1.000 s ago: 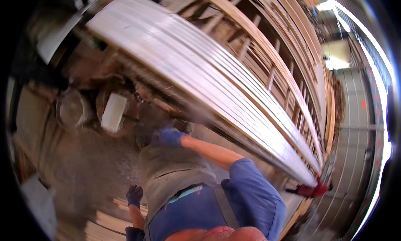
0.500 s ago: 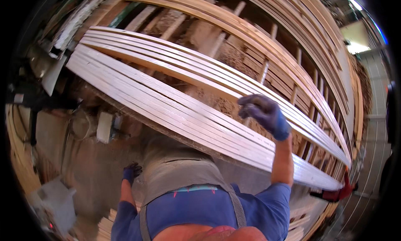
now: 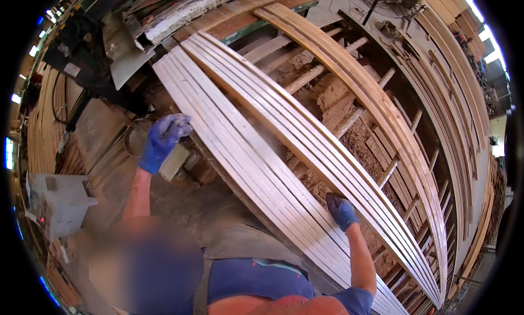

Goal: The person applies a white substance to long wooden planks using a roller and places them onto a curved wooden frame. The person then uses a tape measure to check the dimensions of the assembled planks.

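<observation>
Near set of boards (image 3: 245, 156), long, flat, whitish with dark seams, lying over round rods (image 3: 305, 79) beside a far set of boards (image 3: 305, 135), pale-topped with a tan side edge. Left hand (image 3: 162, 142), blue-gloved, fingers curled beside the near set's outer edge; right hand (image 3: 343, 211), likewise gloved, fingers bent at the far set's tan edge, whether either grips cannot be told.

Left hand (image 3: 165, 141): gloved in blue-violet
Right hand (image 3: 341, 210): gloved in blue, darker toward the fingers
Near boards (image 3: 236, 162): whitish, striped lengthwise by thin dark seams
Far boards (image 3: 295, 122): white with similar stripes (the side facing the near ones shows honey-brown)
Long beams (image 3: 365, 90): orange-tan
Shavings (image 3: 360, 144): tan-brown
Shirt (image 3: 256, 281): deep blue
Apron (image 3: 245, 246): dull grey-brown
Box (image 3: 61, 200): pale grey with a red spot
</observation>
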`<act>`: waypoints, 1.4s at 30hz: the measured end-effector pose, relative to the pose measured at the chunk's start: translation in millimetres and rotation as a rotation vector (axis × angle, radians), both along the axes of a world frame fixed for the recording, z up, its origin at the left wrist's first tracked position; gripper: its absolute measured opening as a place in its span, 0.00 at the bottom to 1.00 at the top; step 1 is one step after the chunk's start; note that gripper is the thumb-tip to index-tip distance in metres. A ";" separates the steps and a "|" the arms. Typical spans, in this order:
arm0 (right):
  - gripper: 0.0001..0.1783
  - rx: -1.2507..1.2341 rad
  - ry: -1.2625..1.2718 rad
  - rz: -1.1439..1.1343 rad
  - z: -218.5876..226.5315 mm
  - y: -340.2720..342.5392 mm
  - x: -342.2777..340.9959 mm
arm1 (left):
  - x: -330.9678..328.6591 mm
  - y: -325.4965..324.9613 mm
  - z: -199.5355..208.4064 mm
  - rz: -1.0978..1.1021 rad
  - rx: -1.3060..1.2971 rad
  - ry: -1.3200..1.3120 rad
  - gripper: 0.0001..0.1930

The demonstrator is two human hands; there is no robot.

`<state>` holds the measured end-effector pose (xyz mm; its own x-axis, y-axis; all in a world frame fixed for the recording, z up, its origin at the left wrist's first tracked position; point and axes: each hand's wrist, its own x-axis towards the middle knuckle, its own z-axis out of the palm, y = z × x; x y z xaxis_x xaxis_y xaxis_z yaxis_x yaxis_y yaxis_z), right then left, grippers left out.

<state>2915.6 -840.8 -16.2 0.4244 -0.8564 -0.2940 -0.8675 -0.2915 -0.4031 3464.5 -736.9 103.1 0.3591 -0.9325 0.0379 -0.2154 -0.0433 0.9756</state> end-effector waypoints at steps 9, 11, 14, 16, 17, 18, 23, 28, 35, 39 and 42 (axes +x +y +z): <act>0.25 0.092 0.086 -0.449 -19.0 -40.3 -16.2 | -39.9 -126.3 23.1 -0.545 -0.188 -0.722 0.14; 0.26 -0.125 0.091 -0.334 -31.8 -41.6 -14.0 | -47.7 -150.0 20.2 -0.639 -0.108 -0.758 0.14; 0.22 -0.058 0.056 -0.278 -22.1 -36.9 -7.6 | -63.4 -170.5 8.9 -0.783 -0.020 -0.949 0.14; 0.24 -0.052 0.072 -0.246 2.2 -33.4 7.5 | -87.3 -174.6 -7.5 -0.862 -0.044 -1.076 0.16; 0.27 -0.018 0.072 -0.281 10.2 -34.3 11.7 | -94.1 -175.8 -17.2 -0.887 -0.017 -1.086 0.17; 0.29 0.005 0.166 -0.325 19.5 -36.6 19.6 | -99.8 -178.1 -22.9 -0.906 0.026 -1.118 0.18; 0.29 -0.001 0.133 -0.367 14.1 -24.7 15.8 | -126.3 -195.1 -34.1 -0.979 0.238 -1.316 0.21; 0.28 -0.035 0.182 -0.370 11.0 -14.7 18.5 | -129.0 -207.8 -64.8 -0.936 0.226 -1.376 0.22; 0.26 -0.118 0.113 -0.361 22.2 -32.3 15.5 | -138.1 -232.7 -90.8 -0.753 -0.017 -1.342 0.19; 0.29 -0.022 0.178 -0.349 37.8 -23.4 23.2 | -141.8 -237.4 -66.6 -0.757 0.052 -1.352 0.20; 0.30 -0.033 0.198 -0.299 40.3 0.5 18.4 | -137.2 -236.0 -61.8 -0.725 0.008 -1.367 0.20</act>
<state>2934.0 -840.3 24.1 0.0908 -0.9445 -0.3156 -0.9768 -0.0226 -0.2131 3327.3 -972.9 41.2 -0.4575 -0.8874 -0.0562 -0.8892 0.4569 0.0242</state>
